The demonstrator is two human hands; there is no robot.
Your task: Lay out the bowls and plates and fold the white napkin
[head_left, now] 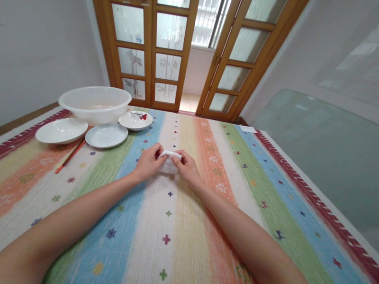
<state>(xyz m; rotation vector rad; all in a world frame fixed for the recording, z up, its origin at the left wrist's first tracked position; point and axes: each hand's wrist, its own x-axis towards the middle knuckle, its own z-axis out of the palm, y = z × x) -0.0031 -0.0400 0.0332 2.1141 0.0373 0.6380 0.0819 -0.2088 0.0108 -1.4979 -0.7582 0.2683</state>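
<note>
Above the middle of the striped tablecloth point(165, 224), both hands pinch a small white tissue-like sheet point(171, 154). Its upper edge looks folded or rolled, and a thinner part hangs below; I cannot tell if it is paper or cloth. My left hand point(150, 161) is closed on the sheet's left end, thumb towards me. At the right end, my right hand point(187, 166) grips it the same way. The fingers behind the sheet are partly hidden.
At the back left stands a white plastic basin point(95, 103). Around it lie a white dish point(61, 131), a pale plate point(106, 135) and a dish with a red flower pattern point(136, 120). Thin red-tipped sticks point(71, 156) lie nearby. A small white piece point(248, 129) is at the far right edge.
</note>
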